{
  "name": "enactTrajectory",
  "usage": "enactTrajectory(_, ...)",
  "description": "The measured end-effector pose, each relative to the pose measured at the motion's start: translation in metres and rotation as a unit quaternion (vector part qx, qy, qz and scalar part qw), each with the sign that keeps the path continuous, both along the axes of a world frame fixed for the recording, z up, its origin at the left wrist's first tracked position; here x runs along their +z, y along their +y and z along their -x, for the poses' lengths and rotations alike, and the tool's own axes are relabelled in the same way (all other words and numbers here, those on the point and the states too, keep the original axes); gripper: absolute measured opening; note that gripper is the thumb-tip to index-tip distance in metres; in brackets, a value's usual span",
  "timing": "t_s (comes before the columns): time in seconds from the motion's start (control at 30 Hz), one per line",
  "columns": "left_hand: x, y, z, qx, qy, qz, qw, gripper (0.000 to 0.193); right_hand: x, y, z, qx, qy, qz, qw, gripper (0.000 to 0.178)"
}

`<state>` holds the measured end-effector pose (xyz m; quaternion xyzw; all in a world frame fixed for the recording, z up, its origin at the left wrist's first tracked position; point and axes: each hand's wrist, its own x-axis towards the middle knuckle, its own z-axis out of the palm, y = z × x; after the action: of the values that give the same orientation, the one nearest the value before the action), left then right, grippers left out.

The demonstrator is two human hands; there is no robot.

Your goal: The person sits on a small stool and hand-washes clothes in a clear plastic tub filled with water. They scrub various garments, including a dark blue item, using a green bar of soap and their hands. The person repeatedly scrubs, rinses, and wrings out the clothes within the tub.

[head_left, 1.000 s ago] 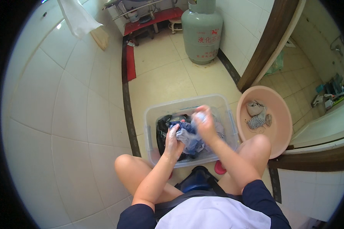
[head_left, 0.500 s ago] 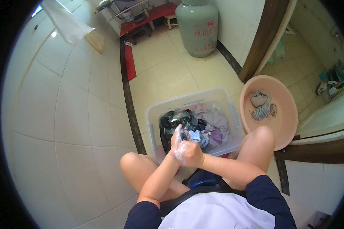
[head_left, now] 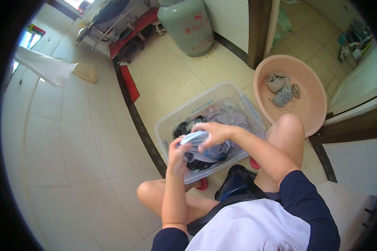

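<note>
My left hand (head_left: pixel 177 155) and my right hand (head_left: pixel 213 134) are over a clear plastic tub (head_left: pixel 158 133), both closed on a small light blue piece of cloth (head_left: pixel 194 137). The cloth is bunched, so its kind does not show. My left fingers pinch its left end, while the right fingers curl round the other end. Below, the tub holds wet laundry: a greyish-lilac garment (head_left: pixel 234 120), a black shiny item (head_left: pixel 195 164) and other cloth partly hidden by my hands.
A pink round basin (head_left: pixel 316 90) with striped and beige garments (head_left: pixel 283 98) inside stands right of the tub. A grey-green gas cylinder (head_left: pixel 188 31) is beyond. White tiled wall (head_left: pixel 67 146) rises on the left; a wooden door frame (head_left: pixel 260 33) is at the right.
My hands were pressed together, sudsy, round a dark blue item; now they are apart with the light blue cloth between them. My view has turned and shifted.
</note>
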<state>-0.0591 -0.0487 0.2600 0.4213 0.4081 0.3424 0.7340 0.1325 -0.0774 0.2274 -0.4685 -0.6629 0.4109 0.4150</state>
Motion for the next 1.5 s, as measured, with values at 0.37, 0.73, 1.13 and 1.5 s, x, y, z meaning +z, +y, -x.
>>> enactTrajectory(0.37, -0.033, 0.022, 0.006, 0.122, -0.274, 0.190, 0.935, 0.026, 0.014, 0.010, 0.004, -0.096, 0.479, 0.099, 0.867, 0.014)
enactTrajectory(0.73, -0.052, -0.015, -0.035, 0.079, -0.132, 0.300, 0.942, 0.015, -0.008, -0.023, 0.062, -0.261, -0.127, -0.234, 0.928, 0.025)
enactTrajectory(1.13, -0.045, -0.015, -0.032, 0.067, -0.176, 0.300, 0.935, 0.023, -0.018, -0.012, 0.056, -0.370, -0.080, -0.124, 0.917, 0.030)
enactTrajectory(1.5, -0.003, 0.006, -0.010, -0.282, 0.312, -0.186, 0.888, 0.025, 0.005, 0.006, 0.026, -0.164, 0.154, 0.084, 0.971, 0.051)
